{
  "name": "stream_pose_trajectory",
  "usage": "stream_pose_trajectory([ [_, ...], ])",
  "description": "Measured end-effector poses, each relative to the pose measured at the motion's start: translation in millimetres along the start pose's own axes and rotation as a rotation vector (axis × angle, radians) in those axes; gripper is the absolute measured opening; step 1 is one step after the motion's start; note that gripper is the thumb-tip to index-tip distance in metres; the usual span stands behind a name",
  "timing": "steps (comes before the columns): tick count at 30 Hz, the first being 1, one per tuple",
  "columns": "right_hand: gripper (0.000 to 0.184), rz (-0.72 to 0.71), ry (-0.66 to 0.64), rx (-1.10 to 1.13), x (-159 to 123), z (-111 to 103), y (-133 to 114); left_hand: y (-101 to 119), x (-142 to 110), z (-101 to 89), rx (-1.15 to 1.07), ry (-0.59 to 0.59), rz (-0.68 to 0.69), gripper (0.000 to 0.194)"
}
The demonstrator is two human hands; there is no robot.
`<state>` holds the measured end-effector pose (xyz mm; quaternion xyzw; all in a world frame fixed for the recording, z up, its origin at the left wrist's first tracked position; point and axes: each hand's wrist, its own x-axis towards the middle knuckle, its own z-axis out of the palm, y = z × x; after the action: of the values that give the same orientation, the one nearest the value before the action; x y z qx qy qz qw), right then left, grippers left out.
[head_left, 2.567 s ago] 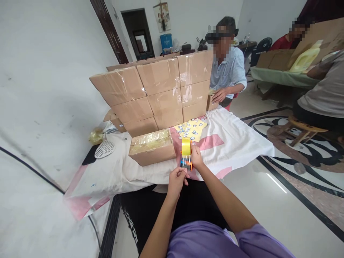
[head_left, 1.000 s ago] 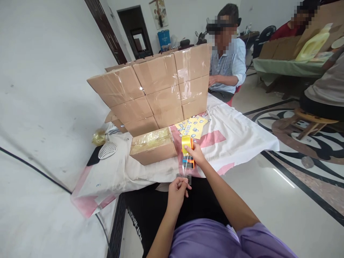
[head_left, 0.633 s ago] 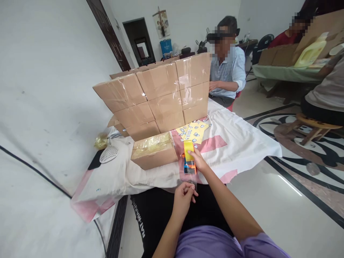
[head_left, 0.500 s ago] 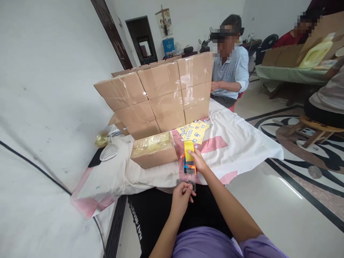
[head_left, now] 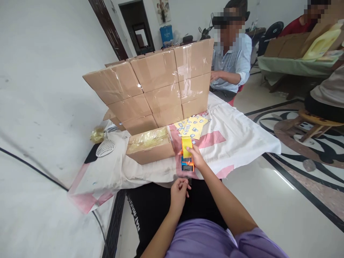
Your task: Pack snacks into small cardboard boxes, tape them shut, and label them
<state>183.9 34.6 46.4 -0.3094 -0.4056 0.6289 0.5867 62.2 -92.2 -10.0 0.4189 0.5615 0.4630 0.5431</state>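
My right hand (head_left: 196, 156) is wrapped round a tape dispenser (head_left: 187, 164) with an orange and blue frame, loaded with a yellowish roll of tape (head_left: 187, 146). It is held over the near edge of the cloth-covered table. Below it, my left hand (head_left: 180, 190) is closed in a pinch on the clear loose end of the tape (head_left: 190, 182), close to my lap. To the left of the dispenser lies a closed cardboard box (head_left: 152, 152), its top covered with shiny tape. Yellow sheets with small printed pictures (head_left: 194, 127) lie just beyond the dispenser.
A tall wall of taped cardboard boxes (head_left: 161, 86) stands across the table (head_left: 239, 132). A white perforated object (head_left: 105, 148) and a crumpled yellowish bundle (head_left: 97, 135) lie at left. A co-worker (head_left: 231, 61) sits beyond; others are at a second table (head_left: 290, 66).
My view has tilted down a little, so the table and boxes sit higher in the picture. Both hands keep their grips, and the left has shifted slightly leftward.
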Motion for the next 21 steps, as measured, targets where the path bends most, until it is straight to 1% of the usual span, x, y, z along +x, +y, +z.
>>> stream_pose_trajectory([
  [3,0.025,0.008,0.004,0.012,0.1,0.3,-0.5,-9.3,10.5,2.4,0.023,0.024,0.064,0.047],
  [7,0.025,0.031,0.018,0.034,0.8,0.0,-1.0,-20.2,21.8,0.1,0.068,0.034,0.138,0.04],
  [11,0.028,0.061,0.027,0.074,0.3,1.9,-1.0,-28.4,23.4,-4.2,0.117,0.02,0.205,0.033],
  [13,0.031,0.078,0.04,0.098,-4.9,5.4,-1.2,-29.0,22.3,-7.6,0.141,0.01,0.246,0.032],
  [16,0.036,0.107,0.067,0.133,-23.9,12.3,-1.8,-23.1,19.7,-17.2,0.195,-0.041,0.328,0.032],
  [19,0.038,0.118,0.106,0.149,-52.8,14.8,-5.3,-13.1,14.0,-28.9,0.263,-0.139,0.422,0.032],
  [21,0.04,0.126,0.126,0.148,-72.3,12.3,-11.6,-7.9,7.5,-32.6,0.299,-0.203,0.472,0.034],
])
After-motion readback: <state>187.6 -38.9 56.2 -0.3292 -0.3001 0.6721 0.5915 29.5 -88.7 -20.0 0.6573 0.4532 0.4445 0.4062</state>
